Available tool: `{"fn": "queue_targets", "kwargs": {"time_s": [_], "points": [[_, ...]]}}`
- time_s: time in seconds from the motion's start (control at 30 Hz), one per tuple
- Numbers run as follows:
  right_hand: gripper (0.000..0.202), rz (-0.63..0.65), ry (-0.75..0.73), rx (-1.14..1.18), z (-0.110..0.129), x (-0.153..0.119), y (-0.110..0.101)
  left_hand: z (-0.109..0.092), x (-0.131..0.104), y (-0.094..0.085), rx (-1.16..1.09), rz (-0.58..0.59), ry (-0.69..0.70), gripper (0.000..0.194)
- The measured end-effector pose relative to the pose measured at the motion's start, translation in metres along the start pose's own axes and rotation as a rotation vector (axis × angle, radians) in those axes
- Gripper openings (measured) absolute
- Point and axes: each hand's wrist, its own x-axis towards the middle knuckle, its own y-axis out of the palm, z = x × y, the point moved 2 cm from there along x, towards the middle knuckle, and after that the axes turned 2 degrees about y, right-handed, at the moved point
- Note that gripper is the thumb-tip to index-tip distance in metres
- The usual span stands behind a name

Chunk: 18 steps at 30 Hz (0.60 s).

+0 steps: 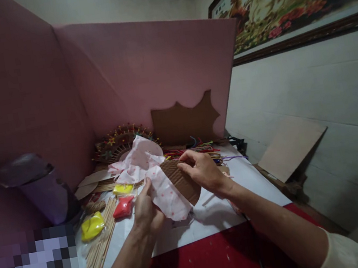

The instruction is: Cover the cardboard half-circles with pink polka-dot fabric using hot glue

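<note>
My left hand (147, 211) is closed around a rounded piece of brown corrugated cardboard (185, 185) and a white cloth with pink dots (170, 196). Its thumb presses on the cloth, which covers the cardboard's left side and lower edge; a loose bunch of the fabric rises behind. My right hand (204, 173) is at the cardboard's upper right edge, thumb and forefinger pinched together. Whatever is between those fingertips is too small to make out. The ridged face of the cardboard shows between both hands.
Left of my hands lie wooden sticks (102, 236), yellow packets (92, 227) and a red packet (123, 207). A lidded purple bin (48, 195) stands farther left. Behind are a beaded fan-shaped piece (115, 141), cut cardboard (184, 122) and coloured cords (198, 148). Pink panels (151, 66) enclose the back.
</note>
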Motion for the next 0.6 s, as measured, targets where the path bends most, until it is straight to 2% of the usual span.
{"fn": "queue_targets", "kwargs": {"time_s": [0.23,0.4,0.6], "points": [[0.013,-0.061,-0.169,-0.284,0.026,-0.010,0.007,0.002,-0.002,-0.002,-0.033,0.017,-0.011,0.025],[0.018,0.012,-0.345,-0.509,0.045,-0.023,0.029,0.001,-0.005,0.001,-0.100,0.052,-0.006,0.029],[0.020,0.105,-0.341,-0.422,0.059,-0.040,0.046,-0.007,-0.002,-0.002,-0.160,0.081,0.042,0.036]]}}
